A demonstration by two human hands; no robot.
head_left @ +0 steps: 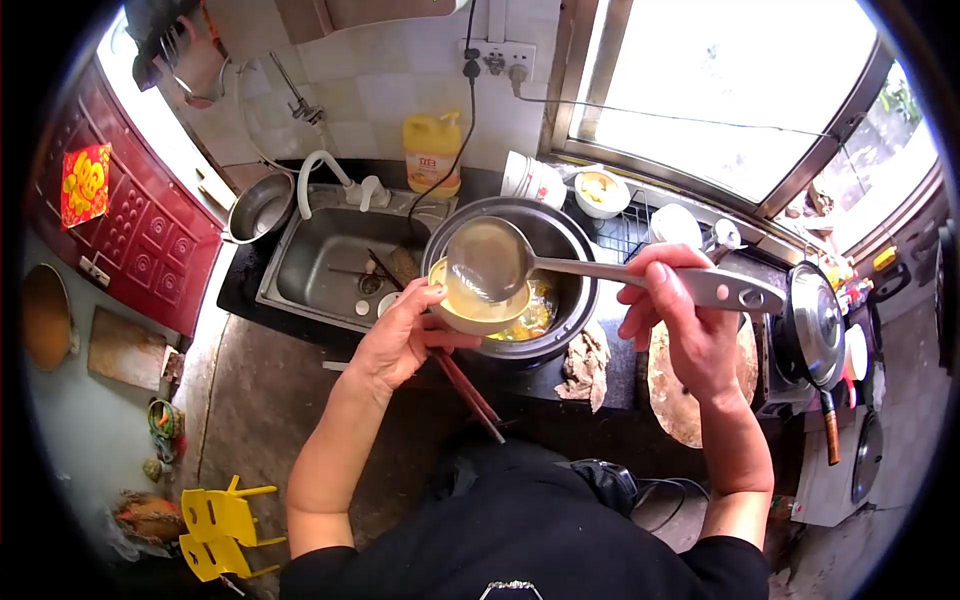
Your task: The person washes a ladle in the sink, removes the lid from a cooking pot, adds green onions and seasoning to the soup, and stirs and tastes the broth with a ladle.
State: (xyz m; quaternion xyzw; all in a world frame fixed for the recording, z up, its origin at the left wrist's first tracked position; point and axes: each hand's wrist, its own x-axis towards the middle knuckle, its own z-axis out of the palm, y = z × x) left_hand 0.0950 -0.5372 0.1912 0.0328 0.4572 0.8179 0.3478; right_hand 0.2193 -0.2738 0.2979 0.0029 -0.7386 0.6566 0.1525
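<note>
My right hand (690, 320) grips the handle of a metal ladle (488, 258), whose round head is over a small bowl (480, 318). My left hand (408, 335) is closed on the bowl's rim and side. A pair of reddish-brown chopsticks (465, 390) sticks out below the left palm, apparently held by the same hand. Below the bowl stands a large dark pot (578, 250) with yellowish, oily food or broth (535, 312) in it. The ladle head hides much of the bowl's inside.
A steel sink (325, 255) with a white faucet (325, 170) lies left of the pot. Behind is a yellow detergent jug (432, 155). A crumpled cloth (585, 365) and a round chopping board (680, 400) are to the right, then a lidded pan (815, 310).
</note>
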